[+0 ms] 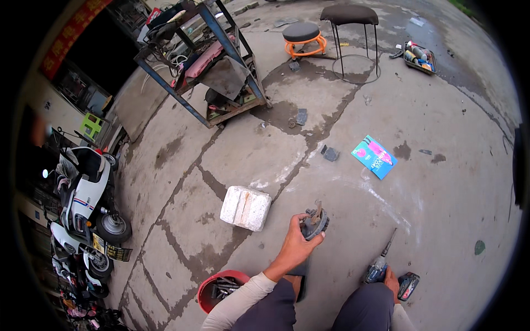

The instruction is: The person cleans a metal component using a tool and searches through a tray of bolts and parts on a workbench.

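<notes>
Now the left hand [294, 246] grips a round part [314, 222], the right hand [391, 279] grips a drill [381, 265]; a loose hold could drop the part on the floor [441, 193].

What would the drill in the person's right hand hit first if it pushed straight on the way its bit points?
Probably bare concrete ground. The right hand holds the drill with its bit aimed up-right in the picture; nothing lies close along that line, though depth is unclear.
</notes>
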Demonstrator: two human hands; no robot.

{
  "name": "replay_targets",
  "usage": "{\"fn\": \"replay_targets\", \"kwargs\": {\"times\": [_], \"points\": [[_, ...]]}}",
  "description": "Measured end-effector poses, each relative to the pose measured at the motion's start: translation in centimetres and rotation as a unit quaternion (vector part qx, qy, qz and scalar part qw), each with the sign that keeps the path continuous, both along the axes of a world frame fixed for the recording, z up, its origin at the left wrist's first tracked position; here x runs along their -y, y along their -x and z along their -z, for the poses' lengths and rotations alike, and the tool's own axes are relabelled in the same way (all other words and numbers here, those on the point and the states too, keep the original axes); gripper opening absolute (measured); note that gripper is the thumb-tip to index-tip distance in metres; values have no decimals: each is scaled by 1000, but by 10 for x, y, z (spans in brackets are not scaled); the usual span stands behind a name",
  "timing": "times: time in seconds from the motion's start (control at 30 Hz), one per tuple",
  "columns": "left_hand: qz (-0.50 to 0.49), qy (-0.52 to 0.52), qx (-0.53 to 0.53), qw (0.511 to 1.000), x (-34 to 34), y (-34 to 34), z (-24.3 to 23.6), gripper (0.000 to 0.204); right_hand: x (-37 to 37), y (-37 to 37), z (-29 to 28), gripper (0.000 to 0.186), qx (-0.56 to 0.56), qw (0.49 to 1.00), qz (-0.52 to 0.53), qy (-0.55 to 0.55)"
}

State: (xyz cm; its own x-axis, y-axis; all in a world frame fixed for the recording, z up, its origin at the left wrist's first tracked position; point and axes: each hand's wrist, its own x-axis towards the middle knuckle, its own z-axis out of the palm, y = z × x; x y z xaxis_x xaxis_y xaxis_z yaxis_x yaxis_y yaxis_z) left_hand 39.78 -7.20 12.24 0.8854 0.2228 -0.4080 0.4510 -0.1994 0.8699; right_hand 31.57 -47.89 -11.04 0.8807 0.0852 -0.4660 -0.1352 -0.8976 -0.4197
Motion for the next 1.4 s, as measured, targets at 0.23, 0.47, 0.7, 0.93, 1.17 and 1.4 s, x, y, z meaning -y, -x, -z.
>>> {"fn": "replay_targets", "kwargs": {"times": [0.23,0.47,0.7,0.93,1.17,1.4], "points": [[-11,-304,188,934,-52,-50,177,71,-4,2,-37,97,-22,999,-24,20],[0,-341,208,917,-72,-150,218,73,-8,13,-34,96,7,999,-16,42],[14,-322,250,913,-78,-165,248,76,-7,20,-24,75,-10,998,9,57],[9,-282,223,933,-77,-156,256,79,-46,-27,-81,63,-156,977,97,106],[14,-278,240,930,-77,-159,249,86,-35,-118,-126,80,-111,990,91,11],[21,-265,240,933,-79,-160,260,90,-116,-312,-192,78,-32,997,-74,-6]]}}
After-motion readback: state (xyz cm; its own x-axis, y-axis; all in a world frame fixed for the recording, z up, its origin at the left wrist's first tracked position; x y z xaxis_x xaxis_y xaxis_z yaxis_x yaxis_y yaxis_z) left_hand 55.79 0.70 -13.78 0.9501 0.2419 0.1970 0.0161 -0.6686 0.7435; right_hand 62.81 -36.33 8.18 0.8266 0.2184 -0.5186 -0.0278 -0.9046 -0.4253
